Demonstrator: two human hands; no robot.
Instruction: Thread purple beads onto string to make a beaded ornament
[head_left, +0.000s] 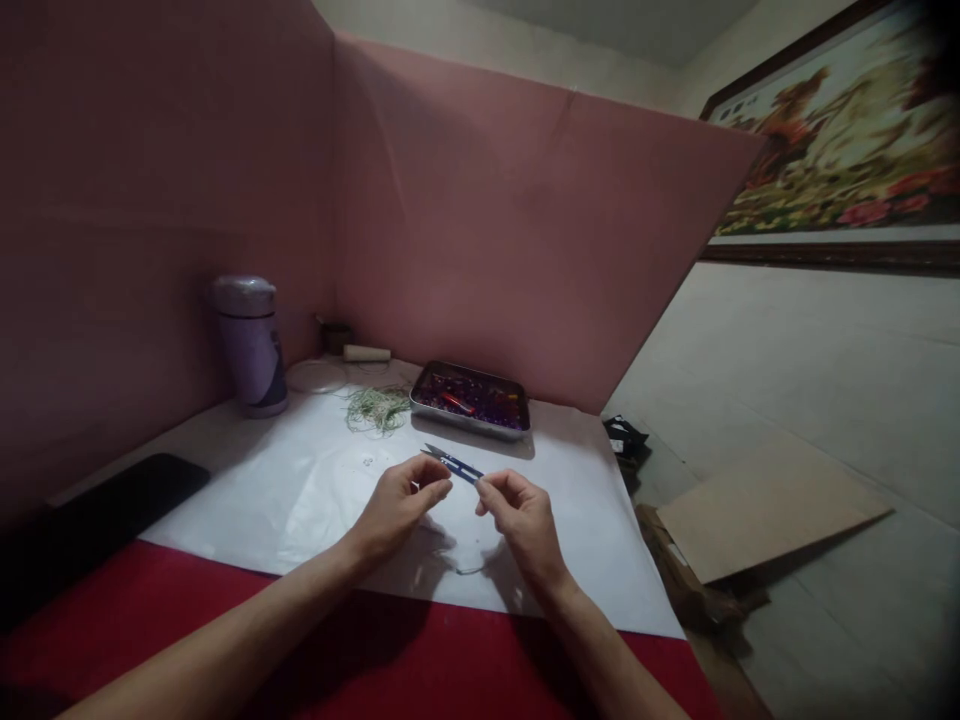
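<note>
Scanning the bench, we saw the bottle, then the thread. Our left hand curled by the snips; whether its grip pinched anything, we could not tell. Before the tray, between our hands, the snips slanted, their end pinched in our right hand's grip.

Small blue snips
Held slanted over the white sheet, with the dark, pointy end facing left.
</note>
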